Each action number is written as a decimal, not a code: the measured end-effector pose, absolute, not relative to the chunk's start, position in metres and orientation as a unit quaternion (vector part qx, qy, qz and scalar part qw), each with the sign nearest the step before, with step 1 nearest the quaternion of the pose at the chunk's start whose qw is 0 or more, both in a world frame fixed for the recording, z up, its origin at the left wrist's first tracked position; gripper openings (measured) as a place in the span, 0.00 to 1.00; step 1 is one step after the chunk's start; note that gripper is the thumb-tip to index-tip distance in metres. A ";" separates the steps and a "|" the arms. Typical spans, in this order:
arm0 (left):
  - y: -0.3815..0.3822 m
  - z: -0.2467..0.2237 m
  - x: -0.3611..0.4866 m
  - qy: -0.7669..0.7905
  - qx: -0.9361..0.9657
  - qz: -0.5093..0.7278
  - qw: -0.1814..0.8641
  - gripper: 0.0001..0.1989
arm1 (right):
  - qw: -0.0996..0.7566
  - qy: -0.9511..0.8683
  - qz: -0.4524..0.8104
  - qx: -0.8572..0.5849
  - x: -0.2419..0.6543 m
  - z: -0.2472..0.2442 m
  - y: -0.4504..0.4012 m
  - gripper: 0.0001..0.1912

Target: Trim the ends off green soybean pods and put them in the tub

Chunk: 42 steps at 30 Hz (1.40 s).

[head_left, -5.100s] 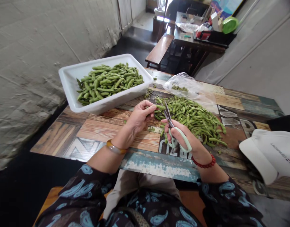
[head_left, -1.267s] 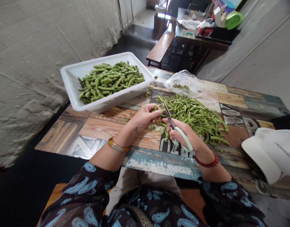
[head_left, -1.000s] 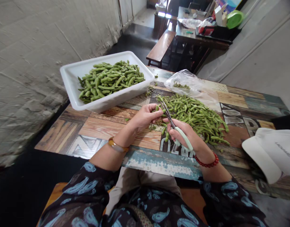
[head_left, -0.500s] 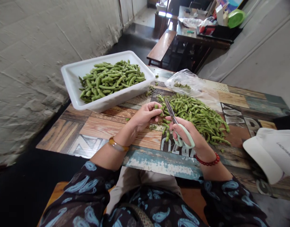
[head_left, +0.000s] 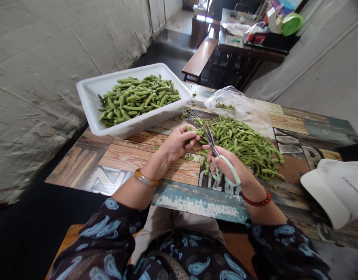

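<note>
My left hand (head_left: 179,144) pinches a green bean pod (head_left: 189,128) between thumb and fingers, just left of the scissors' tips. Fingers of my right hand (head_left: 228,163) are in the pale green handles of the scissors (head_left: 209,138), whose blades are parted and point up and left. Beyond my hands lies a loose pile of green pods (head_left: 243,144) on the patterned table (head_left: 150,159). A white tub (head_left: 138,122) at the back left holds many more pods (head_left: 138,97).
A clear plastic bag (head_left: 234,99) with green scraps lies behind the pile. At the right edge is a white cap (head_left: 336,190). A wooden bench (head_left: 200,58) and another cluttered table (head_left: 243,48) stand further back, and a pale wall (head_left: 50,66) runs along the left.
The scissor blades have opened wider, with the handles spread further apart. My left hand has shifted slightly, and a pod now points toward the blades.
</note>
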<state>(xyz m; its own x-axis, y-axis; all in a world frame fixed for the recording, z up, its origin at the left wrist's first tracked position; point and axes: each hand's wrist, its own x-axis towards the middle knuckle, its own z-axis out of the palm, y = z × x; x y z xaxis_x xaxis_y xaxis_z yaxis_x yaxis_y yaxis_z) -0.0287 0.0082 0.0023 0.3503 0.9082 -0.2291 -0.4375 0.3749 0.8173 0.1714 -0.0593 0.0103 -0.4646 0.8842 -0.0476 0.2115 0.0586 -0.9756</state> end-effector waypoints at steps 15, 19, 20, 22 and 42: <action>0.010 0.005 -0.034 0.336 0.357 0.486 0.724 0.12 | 0.347 -0.627 0.530 -0.454 0.173 0.005 -0.060 0.27; 0.019 0.004 -0.045 0.347 0.339 0.515 0.707 0.10 | 0.370 -0.602 0.541 -0.457 0.174 0.006 -0.060 0.27; 0.021 0.002 -0.046 0.363 0.344 0.515 0.696 0.09 | 0.370 -0.600 0.544 -0.455 0.174 0.006 -0.060 0.27; 0.025 -0.004 -0.048 0.410 0.383 0.506 0.655 0.09 | 0.368 -0.603 0.545 -0.452 0.174 0.005 -0.060 0.27; 0.023 -0.014 -0.040 0.487 0.691 0.371 0.385 0.05 | 0.347 -0.634 0.523 -0.452 0.172 0.003 -0.057 0.28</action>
